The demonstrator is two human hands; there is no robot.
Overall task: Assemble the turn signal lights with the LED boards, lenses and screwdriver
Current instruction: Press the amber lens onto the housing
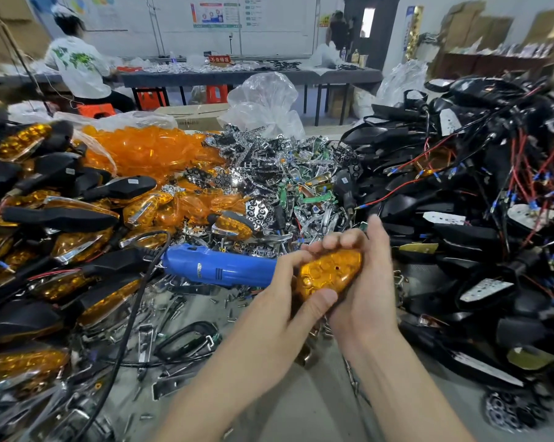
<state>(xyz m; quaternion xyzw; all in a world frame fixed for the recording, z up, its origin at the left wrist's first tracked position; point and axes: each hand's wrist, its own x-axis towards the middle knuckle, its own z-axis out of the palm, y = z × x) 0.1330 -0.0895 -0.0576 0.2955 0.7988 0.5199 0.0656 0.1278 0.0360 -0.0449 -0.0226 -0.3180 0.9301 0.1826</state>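
Amber lens (330, 271) gripped by left hand (282, 282) and right hand (365, 282); blue screwdriver (218, 266) beside, black housings (460, 232) right

Both hands, left (288, 282) and right (368, 282), grip an amber lens (330, 271); blue screwdriver (218, 266) just beside.

Amber lens (330, 272): glossy translucent plastic
Blue screwdriver body (218, 266): smooth plastic
Silver reflector pile (269, 173): shiny chrome finish
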